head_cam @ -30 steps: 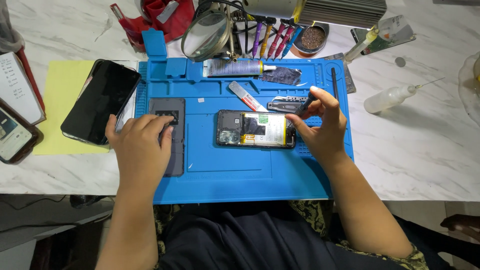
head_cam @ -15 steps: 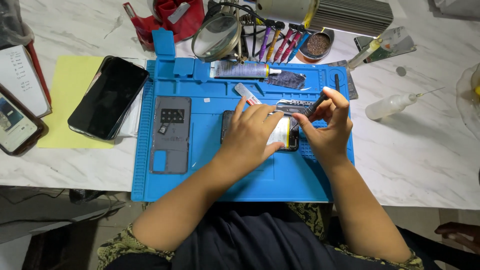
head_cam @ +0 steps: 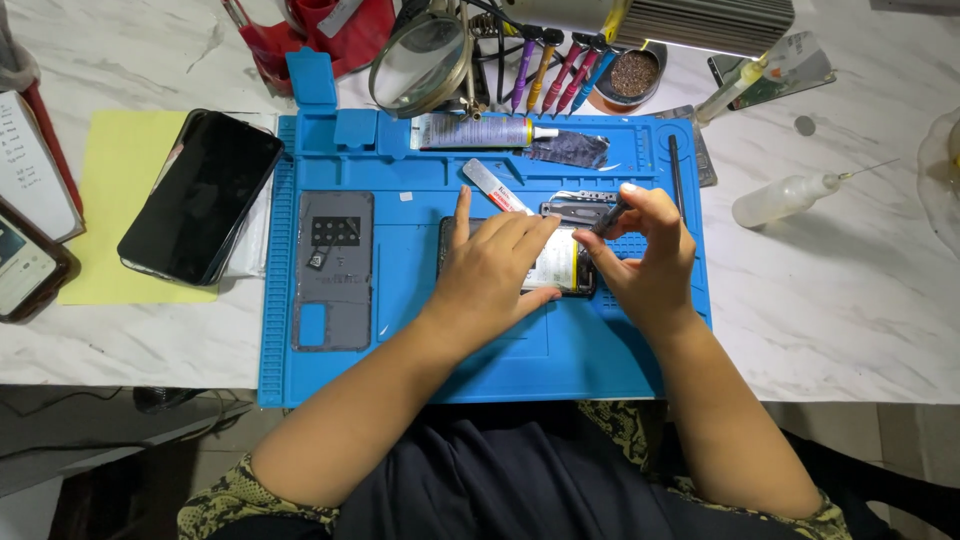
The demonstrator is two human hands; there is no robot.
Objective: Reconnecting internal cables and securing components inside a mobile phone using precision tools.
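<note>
- Centre of frame: opened dark smartphone with its back removed (head_cam: 572,268), lying flat on the blue silicone repair mat (head_cam: 500,360).
- Left hand (head_cam: 492,272) spread palm-down over the phone, fingers together and extended, pressing on it; not clamped around anything.
- Right hand (head_cam: 645,255) at the phone's right end, thumb and forefinger pinched shut on a thin dark tool (head_cam: 607,218), tip at the phone's upper right corner.
- Grey phone back cover with camera cut-out (head_cam: 333,270) flat on the mat's left part, well apart from both hands.
- Black-screened smartphone (head_cam: 200,196) left of the mat, resting partly on a yellow paper sheet (head_cam: 110,200).
- Upper mat edge: white adhesive tube (head_cam: 470,131), crumpled foil piece (head_cam: 567,149) beside it.
- Top centre: round magnifier lens (head_cam: 420,62), row of coloured-handle screwdrivers (head_cam: 560,75).
- Right of mat, on white marble tabletop (head_cam: 850,300): clear needle-tip squeeze bottle (head_cam: 785,198).
</note>
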